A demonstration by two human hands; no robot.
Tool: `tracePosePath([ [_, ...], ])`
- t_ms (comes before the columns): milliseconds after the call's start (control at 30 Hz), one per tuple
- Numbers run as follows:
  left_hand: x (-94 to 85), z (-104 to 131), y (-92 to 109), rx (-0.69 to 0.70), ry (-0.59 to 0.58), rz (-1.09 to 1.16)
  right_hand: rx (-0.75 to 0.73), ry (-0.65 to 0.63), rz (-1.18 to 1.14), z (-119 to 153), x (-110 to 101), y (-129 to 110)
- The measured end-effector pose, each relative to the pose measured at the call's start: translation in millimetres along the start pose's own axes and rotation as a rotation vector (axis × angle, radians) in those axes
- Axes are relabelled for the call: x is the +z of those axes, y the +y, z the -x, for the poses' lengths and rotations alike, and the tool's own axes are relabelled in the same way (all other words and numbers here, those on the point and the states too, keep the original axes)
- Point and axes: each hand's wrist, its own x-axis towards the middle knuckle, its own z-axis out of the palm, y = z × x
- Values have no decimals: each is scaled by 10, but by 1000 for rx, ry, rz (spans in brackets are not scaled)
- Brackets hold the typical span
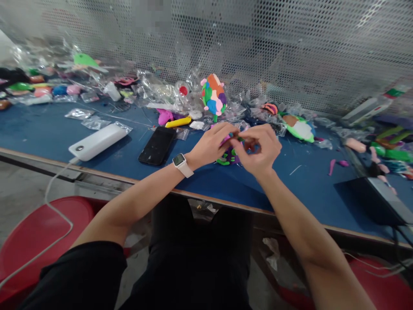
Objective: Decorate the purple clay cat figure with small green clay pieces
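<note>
Over the blue table [200, 181], both hands meet at a purple clay piece with green patches [228, 158]. My left hand [214, 144], with a watch [183, 165] on its wrist, has its fingers bent over the top of the piece and partly hides it. My right hand [260, 148] is at the piece's right side, thumb and forefinger pinched close to the left fingertips. Whatever lies between the fingertips is too small and blurred to make out. Behind the hands stands a multicoloured clay figure [214, 97].
A black phone [157, 145] and a white power bank with a cable [98, 142] lie to the left. Clay pieces and plastic wrappers line the mesh panel [277, 47]. A dark device [376, 200] stands at the right, red stools [45, 232] below.
</note>
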Motion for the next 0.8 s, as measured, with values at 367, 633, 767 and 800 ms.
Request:
tracePosePath([
  [367, -50, -9, 31, -147, 57, -56, 91, -205, -31, -25, -120, 249],
  [633, -65, -15, 37, -112, 77, -24, 110, -160, -46, -33, -109, 245],
  [767, -60, -11, 35, -126, 92, 22, 108, -184, -29, -34, -105, 218],
  [800, -59, -9, 34, -132, 83, 21, 94, -188, -18, -37, -104, 212],
])
